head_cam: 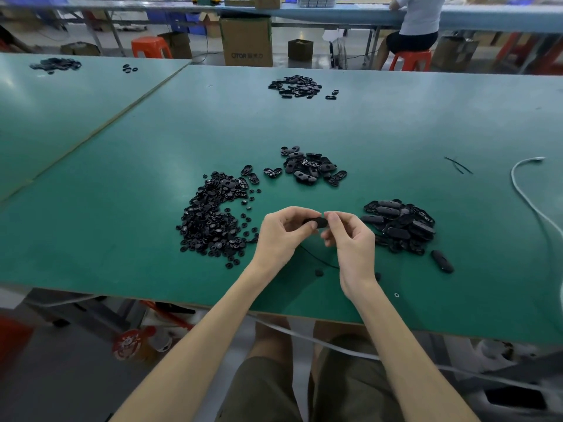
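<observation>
Head view: a small black oval plastic piece is held above the green matte surface, not far in from its near edge, between the two hands. The left hand is curled round the left end of the piece, with its fingers closed over the top and the thumb pressed beneath. The right hand is set against the right end, its fingers bent and pinched on the piece, so that the fingertips of both hands nearly meet above it. Most of the piece is hidden by the fingers, and whether it is one part or two cannot be told.

A wide heap of small round black plastic buttons is spread on the surface just left of the left hand. A pile of open black oval shells lies beyond the hands. A pile of closed black oval housings is heaped just right of the right hand, with a single black oval housing lying apart on its near side. A thin black wire is seen on the surface under the wrists, with one loose round black button beside it. A far pile of black parts is set well away toward the far edge. A white cable is looped along the right side, near two thin black ties.
</observation>
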The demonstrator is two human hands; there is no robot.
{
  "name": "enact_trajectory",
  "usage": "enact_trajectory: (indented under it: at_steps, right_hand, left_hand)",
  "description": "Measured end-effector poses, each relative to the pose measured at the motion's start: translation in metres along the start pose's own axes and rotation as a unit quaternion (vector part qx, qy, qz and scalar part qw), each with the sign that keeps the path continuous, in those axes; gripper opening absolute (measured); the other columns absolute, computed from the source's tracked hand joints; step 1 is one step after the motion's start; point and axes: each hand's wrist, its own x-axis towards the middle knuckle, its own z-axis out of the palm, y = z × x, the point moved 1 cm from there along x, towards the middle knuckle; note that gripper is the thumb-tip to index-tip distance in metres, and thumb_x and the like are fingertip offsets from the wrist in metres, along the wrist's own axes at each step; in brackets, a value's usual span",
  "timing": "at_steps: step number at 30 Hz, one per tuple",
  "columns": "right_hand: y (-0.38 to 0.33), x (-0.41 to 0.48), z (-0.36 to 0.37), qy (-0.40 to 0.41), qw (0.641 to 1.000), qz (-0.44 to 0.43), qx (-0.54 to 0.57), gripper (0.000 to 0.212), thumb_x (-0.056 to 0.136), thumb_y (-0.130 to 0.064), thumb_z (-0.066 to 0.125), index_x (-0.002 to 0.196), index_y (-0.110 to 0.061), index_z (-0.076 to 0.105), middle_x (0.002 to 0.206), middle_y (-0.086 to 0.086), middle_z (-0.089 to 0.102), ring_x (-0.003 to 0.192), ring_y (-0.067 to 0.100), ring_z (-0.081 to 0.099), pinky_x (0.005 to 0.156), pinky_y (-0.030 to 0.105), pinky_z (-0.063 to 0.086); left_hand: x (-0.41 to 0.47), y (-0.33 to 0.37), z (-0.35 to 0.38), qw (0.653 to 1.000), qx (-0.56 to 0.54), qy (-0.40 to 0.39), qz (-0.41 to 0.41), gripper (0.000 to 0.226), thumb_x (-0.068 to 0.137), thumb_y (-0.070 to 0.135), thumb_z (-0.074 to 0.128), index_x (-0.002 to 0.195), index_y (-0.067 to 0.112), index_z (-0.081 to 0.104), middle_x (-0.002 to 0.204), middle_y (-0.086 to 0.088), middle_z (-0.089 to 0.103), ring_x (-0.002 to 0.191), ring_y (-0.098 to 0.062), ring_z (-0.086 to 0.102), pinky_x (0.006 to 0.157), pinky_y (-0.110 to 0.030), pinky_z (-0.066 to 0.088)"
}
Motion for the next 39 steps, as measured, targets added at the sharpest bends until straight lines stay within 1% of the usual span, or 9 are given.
enact_trajectory:
  at_steps: [6, 11, 15, 19, 23, 25, 30, 36, 39]
  right_hand:
    - [-0.001, 0.001, 0.003, -0.004, 1.000, 0.007, -0.027, 0.015, 0.104, -0.002, 0.057, 0.104, -0.012, 0.069, 0.082, -0.002, 0.074, 0.068, 0.008, 0.066, 0.063, 0.021, 0.052]
    - [-0.008, -0.002, 0.005, -0.023, 0.999, -0.011, -0.027, 0.014, 0.103, 0.003, 0.054, 0.092, 0.006, 0.061, 0.068, 0.004, 0.060, 0.057, 0.009, 0.050, 0.058, 0.021, 0.042]
    - [-0.009, -0.002, 0.006, -0.011, 0.999, 0.002, -0.034, 0.017, 0.100, 0.003, 0.055, 0.085, -0.001, 0.060, 0.059, -0.008, 0.059, 0.055, 0.010, 0.047, 0.056, 0.019, 0.041]
    - [-0.008, -0.002, 0.005, -0.026, 0.999, -0.001, -0.030, 0.013, 0.101, 0.002, 0.056, 0.090, 0.004, 0.062, 0.066, 0.001, 0.062, 0.059, 0.012, 0.051, 0.059, 0.023, 0.042]
    - [-0.006, -0.003, 0.006, -0.016, 0.999, 0.010, -0.042, 0.016, 0.102, 0.001, 0.057, 0.102, -0.009, 0.069, 0.079, -0.002, 0.072, 0.067, 0.009, 0.065, 0.062, 0.023, 0.052]
    - [-0.006, -0.003, 0.006, -0.017, 0.999, 0.009, -0.046, 0.016, 0.101, 0.002, 0.058, 0.104, -0.008, 0.070, 0.085, 0.002, 0.073, 0.070, 0.009, 0.068, 0.062, 0.022, 0.053]
    - [-0.008, -0.005, 0.004, -0.021, 0.999, 0.014, -0.047, 0.014, 0.101, 0.003, 0.058, 0.103, -0.006, 0.069, 0.086, 0.005, 0.073, 0.070, 0.009, 0.067, 0.063, 0.022, 0.053]
    - [-0.008, -0.006, 0.004, -0.018, 0.998, 0.013, -0.052, 0.015, 0.101, 0.003, 0.058, 0.103, -0.006, 0.070, 0.086, 0.005, 0.073, 0.070, 0.008, 0.068, 0.062, 0.022, 0.053]
    - [-0.008, -0.006, 0.004, -0.019, 0.998, 0.013, -0.051, 0.015, 0.101, 0.003, 0.059, 0.102, -0.007, 0.070, 0.084, 0.003, 0.073, 0.070, 0.009, 0.068, 0.062, 0.022, 0.053]
  left_hand:
    - [0.037, 0.038, 0.020, 0.997, 0.062, -0.022, 0.038, 0.018, 0.089, 0.009, 0.076, 0.098, 0.024, 0.079, 0.096, 0.009, 0.078, 0.089, -0.018, 0.074, 0.083, -0.032, 0.060]
    - [0.067, 0.056, 0.067, 0.989, 0.091, -0.118, 0.024, 0.013, 0.085, 0.007, 0.082, 0.097, 0.010, 0.080, 0.086, -0.007, 0.077, 0.072, -0.013, 0.069, 0.072, -0.027, 0.059]
    - [0.076, 0.056, 0.091, 0.979, 0.132, -0.153, 0.013, 0.021, 0.087, 0.013, 0.081, 0.108, 0.012, 0.078, 0.112, -0.005, 0.075, 0.078, -0.013, 0.072, 0.083, -0.033, 0.061]
    - [0.075, 0.050, 0.073, 0.980, 0.163, -0.116, -0.001, 0.021, 0.093, 0.012, 0.072, 0.112, 0.021, 0.076, 0.124, -0.001, 0.071, 0.108, -0.024, 0.070, 0.104, -0.034, 0.050]
    - [0.074, 0.044, 0.025, 0.978, 0.199, -0.062, -0.010, 0.029, 0.091, -0.005, 0.063, 0.111, 0.013, 0.077, 0.115, 0.000, 0.075, 0.085, -0.012, 0.068, 0.094, -0.029, 0.054]
    - [0.075, 0.039, -0.003, 0.963, 0.267, -0.029, -0.025, 0.034, 0.091, -0.009, 0.057, 0.113, 0.011, 0.075, 0.118, -0.003, 0.074, 0.089, -0.010, 0.064, 0.099, -0.032, 0.052]
    - [0.078, 0.012, -0.059, 0.881, 0.467, 0.031, -0.071, 0.045, 0.098, -0.008, 0.050, 0.138, 0.009, 0.061, 0.144, -0.015, 0.053, 0.128, -0.031, 0.055, 0.111, -0.040, 0.043]
    - [0.086, -0.009, -0.081, 0.810, 0.573, -0.096, -0.077, 0.060, 0.106, 0.002, 0.038, 0.162, 0.012, 0.022, 0.171, -0.005, 0.015, 0.158, -0.022, 0.013, 0.126, -0.046, 0.013]
    - [0.087, -0.016, -0.082, 0.798, 0.589, -0.107, -0.072, 0.055, 0.107, 0.003, 0.034, 0.160, 0.012, 0.027, 0.170, -0.004, 0.023, 0.158, -0.019, 0.014, 0.127, -0.048, 0.002]
